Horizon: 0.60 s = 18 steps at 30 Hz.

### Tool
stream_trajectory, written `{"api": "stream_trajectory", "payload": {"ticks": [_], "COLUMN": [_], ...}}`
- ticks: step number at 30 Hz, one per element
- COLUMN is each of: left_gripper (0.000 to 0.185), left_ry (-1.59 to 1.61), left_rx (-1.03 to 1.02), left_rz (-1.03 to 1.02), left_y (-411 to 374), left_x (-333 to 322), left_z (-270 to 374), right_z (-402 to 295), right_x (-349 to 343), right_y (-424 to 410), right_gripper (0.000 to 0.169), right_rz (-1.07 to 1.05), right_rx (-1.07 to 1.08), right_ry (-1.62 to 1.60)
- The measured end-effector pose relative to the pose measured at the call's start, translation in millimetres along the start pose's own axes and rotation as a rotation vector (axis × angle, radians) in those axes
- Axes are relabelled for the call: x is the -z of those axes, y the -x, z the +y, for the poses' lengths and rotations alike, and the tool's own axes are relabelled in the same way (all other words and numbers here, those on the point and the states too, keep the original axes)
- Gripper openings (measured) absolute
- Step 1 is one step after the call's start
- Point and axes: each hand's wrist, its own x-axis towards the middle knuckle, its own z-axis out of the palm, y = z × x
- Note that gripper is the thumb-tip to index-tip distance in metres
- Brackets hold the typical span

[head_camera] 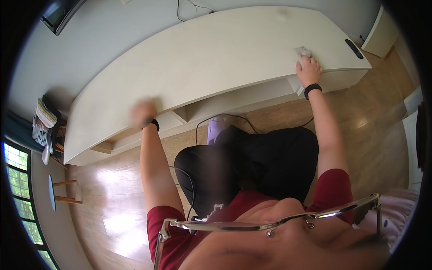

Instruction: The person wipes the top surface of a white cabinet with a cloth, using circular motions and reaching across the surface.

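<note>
A long white low cabinet (216, 50) with open compartments along its front stretches across the view. My right hand (308, 70) rests near the front edge of its top, towards the right end, with fingers over a crumpled whitish cloth or wipe (302, 52). At the front edge farther left is my left hand (143, 113), blurred by the lens; its fingers and anything under them cannot be made out. Both wrists wear black bands.
A dark oblong object (354, 49) lies at the cabinet's right end. Black cables (241, 116) run over the wooden floor by a lilac shoe (215, 130). A chair (50, 125) with folded textiles stands at the left, near a blue-topped stool (52, 193). A screen (62, 15) hangs upper left.
</note>
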Motion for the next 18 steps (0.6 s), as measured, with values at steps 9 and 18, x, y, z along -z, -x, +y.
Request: {"api": "stream_trajectory", "payload": {"ticks": [9, 18], "left_gripper": [0.068, 0.072], "left_ry": [0.069, 0.076], "left_rx": [0.05, 0.073], "left_rz": [0.056, 0.008], "left_y": [-4.8, -5.0], "left_x": [-8.1, -7.4], "left_z": [2.3, 6.7], "right_z": [-29.4, -161.4], "right_x": [-3.9, 35.2], "right_y": [-0.4, 24.3], "right_gripper": [0.026, 0.031], "right_rz": [-0.008, -0.182], "right_rx": [-0.165, 0.151], "right_ry": [0.107, -0.179]}}
